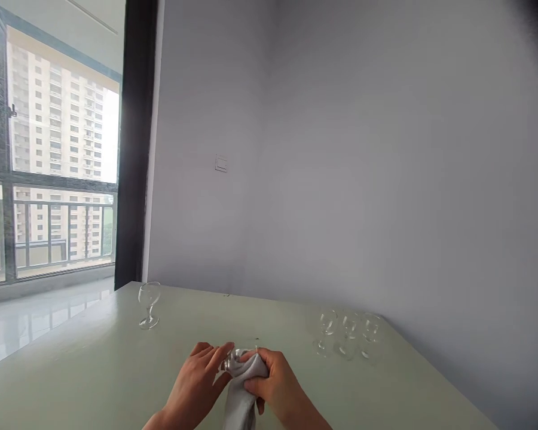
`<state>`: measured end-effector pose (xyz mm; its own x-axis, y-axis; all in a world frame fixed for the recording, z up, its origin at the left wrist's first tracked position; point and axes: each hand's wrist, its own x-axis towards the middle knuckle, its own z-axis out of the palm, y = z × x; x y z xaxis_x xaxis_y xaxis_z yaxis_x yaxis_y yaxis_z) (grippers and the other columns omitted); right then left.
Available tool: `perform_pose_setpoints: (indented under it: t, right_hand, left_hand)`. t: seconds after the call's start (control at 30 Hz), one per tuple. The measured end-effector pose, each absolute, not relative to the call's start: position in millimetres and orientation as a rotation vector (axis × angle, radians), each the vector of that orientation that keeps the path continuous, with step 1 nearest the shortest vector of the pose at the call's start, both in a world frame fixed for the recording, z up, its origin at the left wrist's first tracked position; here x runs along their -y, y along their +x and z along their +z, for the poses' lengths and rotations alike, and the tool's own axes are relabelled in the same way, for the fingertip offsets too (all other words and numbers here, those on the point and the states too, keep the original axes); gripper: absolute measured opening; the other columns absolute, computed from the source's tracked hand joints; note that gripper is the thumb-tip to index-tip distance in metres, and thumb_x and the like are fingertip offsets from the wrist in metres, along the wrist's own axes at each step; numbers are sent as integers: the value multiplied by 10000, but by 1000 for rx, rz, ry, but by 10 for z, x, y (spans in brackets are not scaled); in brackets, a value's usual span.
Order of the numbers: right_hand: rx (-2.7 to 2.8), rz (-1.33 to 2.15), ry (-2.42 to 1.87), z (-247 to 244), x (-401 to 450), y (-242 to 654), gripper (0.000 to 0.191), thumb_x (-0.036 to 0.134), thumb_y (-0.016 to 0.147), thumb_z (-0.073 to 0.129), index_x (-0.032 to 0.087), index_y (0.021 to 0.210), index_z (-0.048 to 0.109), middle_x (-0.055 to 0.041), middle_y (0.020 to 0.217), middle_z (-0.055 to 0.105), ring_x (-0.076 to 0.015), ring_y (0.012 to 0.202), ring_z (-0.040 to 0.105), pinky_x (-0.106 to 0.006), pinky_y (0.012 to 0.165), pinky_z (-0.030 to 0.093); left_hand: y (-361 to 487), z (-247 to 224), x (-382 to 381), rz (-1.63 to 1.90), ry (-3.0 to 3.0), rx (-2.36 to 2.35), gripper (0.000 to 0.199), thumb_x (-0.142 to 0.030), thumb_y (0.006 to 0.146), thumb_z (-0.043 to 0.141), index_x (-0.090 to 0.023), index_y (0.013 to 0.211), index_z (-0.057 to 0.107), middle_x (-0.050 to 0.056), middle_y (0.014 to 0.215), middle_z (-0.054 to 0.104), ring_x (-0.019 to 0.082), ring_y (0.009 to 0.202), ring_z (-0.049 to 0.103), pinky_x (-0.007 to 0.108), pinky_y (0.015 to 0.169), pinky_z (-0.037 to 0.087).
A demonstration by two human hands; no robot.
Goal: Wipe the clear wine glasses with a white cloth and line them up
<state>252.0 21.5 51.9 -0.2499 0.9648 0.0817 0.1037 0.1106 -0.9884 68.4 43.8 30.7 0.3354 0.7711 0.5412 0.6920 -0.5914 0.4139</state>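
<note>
Near the table's front, my left hand [199,377] is closed around a clear wine glass [228,362], which lies tilted between my two hands. A grey cloth [241,401] is bunched at the glass, its loose end hanging down toward me. Fingers of my right hand [278,377] grip this cloth and press it against the glass at the rim side. Much of the held glass is hidden by the cloth and my fingers.
One stemmed glass [149,304] stands upright at the table's far left. Three more, including a nearer stemmed glass [326,325], are grouped at the right. The pale green table [94,382] meets a grey wall [363,179]; windows [63,131] are at left.
</note>
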Motion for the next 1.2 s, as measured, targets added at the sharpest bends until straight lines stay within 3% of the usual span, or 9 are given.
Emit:
perform_pose_setpoints:
  t: [0.23,0.3,0.37,0.47,0.63,0.77,0.9,1.07,1.2]
  right_hand:
    - [2028,1118,-1065,920,2,2831,368,55,584,539,240,859,701,41,764,653,-124,683,560,-198,601,399]
    - [2073,1053,-1120,958,5,2890,363,60,574,559,239,854,706,40,747,651,-127,685,565,-193,603,400]
    - [1932,1062,-1201,891,-51,2858,325,108,598,575,217,884,685,39,675,603,-107,573,524,-184,504,387]
    - [1671,1187,-1166,721,-162,2722,303,149,631,555,168,923,634,51,581,512,-89,436,445,-186,381,352]
    - [1810,1182,-1076,725,-153,2759,329,116,627,568,213,931,648,38,686,597,-112,561,525,-190,468,397]
    - [2215,935,-1011,951,-11,2978,452,23,615,501,290,915,707,44,873,698,-165,795,617,-223,675,431]
    - [2255,706,-947,1163,89,3033,502,-2,653,423,300,935,708,48,894,709,-166,833,630,-237,698,449]
    - [1990,369,-1039,1118,-116,3206,545,-2,665,381,259,1060,650,-2,1085,669,-181,1006,602,-334,897,446]
    - [1713,9,-1249,873,-314,3221,496,51,725,392,203,1166,561,-69,1147,626,-196,1001,602,-339,851,486]
  left_hand:
    - [683,398,-409,529,1772,-955,222,-348,673,586,-205,841,560,-32,551,605,124,438,497,226,429,344]
    - [702,419,-387,448,1739,-855,256,-420,720,538,-193,828,583,11,610,650,146,489,555,236,454,373]
    - [712,388,-388,661,1948,-1006,219,-378,752,532,-211,870,612,42,778,689,197,736,618,293,654,445]
    - [694,265,-440,1066,2324,-1263,311,-318,769,550,-278,1075,593,43,959,684,241,958,565,404,911,358]
    - [659,181,-498,1038,2118,-1250,388,-358,736,613,-286,1116,595,0,678,651,162,620,540,275,619,419]
    - [749,318,-378,656,1554,-810,436,-443,677,668,-207,1041,617,-27,573,602,59,388,396,185,371,249]
    - [863,333,-246,600,1206,-478,457,-578,582,694,-129,662,662,-26,387,510,13,287,317,179,319,122]
    - [911,204,-252,787,844,-405,515,-525,557,745,-171,925,677,-27,558,568,3,312,362,170,339,140]
    - [939,176,-337,1005,712,-495,432,-489,621,725,-208,941,655,-56,592,502,17,423,405,160,406,213]
